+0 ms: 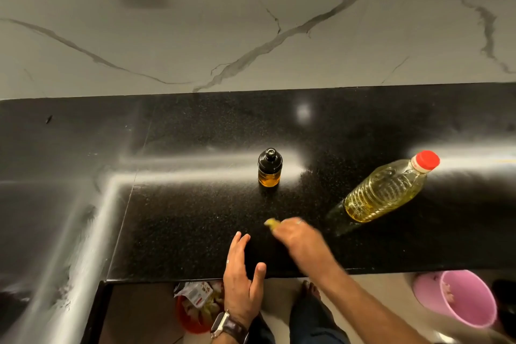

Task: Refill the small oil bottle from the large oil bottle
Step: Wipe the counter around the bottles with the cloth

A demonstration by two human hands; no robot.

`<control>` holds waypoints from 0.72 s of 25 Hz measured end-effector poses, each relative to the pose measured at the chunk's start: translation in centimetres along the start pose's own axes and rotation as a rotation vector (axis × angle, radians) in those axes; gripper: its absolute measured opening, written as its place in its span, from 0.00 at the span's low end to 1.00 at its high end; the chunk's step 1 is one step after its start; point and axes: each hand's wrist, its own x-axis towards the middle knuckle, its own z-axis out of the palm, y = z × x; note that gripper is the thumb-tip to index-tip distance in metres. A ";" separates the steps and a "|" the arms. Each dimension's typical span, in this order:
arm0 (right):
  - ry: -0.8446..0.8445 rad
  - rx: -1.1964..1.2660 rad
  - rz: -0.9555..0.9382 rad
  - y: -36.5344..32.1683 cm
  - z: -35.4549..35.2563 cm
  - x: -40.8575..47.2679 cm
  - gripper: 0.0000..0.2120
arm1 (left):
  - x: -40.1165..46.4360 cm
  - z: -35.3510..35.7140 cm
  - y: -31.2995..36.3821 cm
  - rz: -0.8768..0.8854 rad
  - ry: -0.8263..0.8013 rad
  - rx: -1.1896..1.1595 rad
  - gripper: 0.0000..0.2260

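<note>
Small oil bottle (269,167), capped, stands mid-counter (195,218); large oil bottle (389,190), red cap on, stands well to its right. Left hand (242,274) rests open at the counter edge. Right hand (297,237), blurred, grips what may be a yellow cloth (271,222). Both caps must come off before pouring; steady the small bottle.

No text, brand name, number or sign can be read anywhere. The large oil bottle (386,190) at right has no visible label. A crumpled packet (195,292) in the near bin shows red print too blurred to read.
</note>
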 end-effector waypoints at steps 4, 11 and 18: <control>0.163 -0.017 0.299 3.2 -1.8 -1.4 0.08 | -0.1 -0.2 -0.1 -0.011 -0.024 -0.022 0.39; -0.002 -0.013 0.205 -0.9 -1.9 3.4 0.08 | -0.1 -0.2 -0.2 -0.001 -0.052 0.028 0.39; -0.035 -0.006 0.069 -1.5 -1.4 -1.2 0.11 | -0.1 -0.3 0.0 -0.008 -0.050 0.006 0.38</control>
